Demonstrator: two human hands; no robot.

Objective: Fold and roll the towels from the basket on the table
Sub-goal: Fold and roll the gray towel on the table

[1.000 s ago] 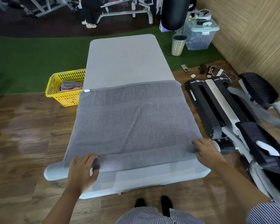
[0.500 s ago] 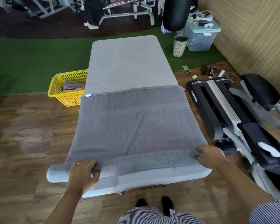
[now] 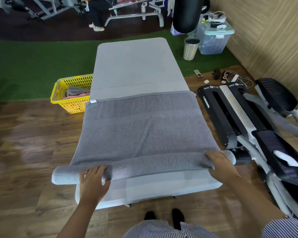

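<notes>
Grey towel (image 3: 141,127) is laid flat across the near half of the pale surface (image 3: 136,66), its near edge wound into a roll (image 3: 144,166) overhanging both sides. Left hand (image 3: 93,182) and right hand (image 3: 219,164) are curled over the roll, gripping it. Versus 0.5 s ago, the roll is seen thicker and further up. Yellow basket (image 3: 72,93) sits on the floor to the left, an elliptical trainer (image 3: 248,121) to the right.

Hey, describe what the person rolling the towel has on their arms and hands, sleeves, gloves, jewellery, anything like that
Both forearms are bare from wrist to elbow. The left hand and right hand wear no gloves, and no watch or bracelet shows. A sleeve with fine dark and white stripes appears at the right upper arm, matching the striped clothing at the bottom of the view.
</notes>
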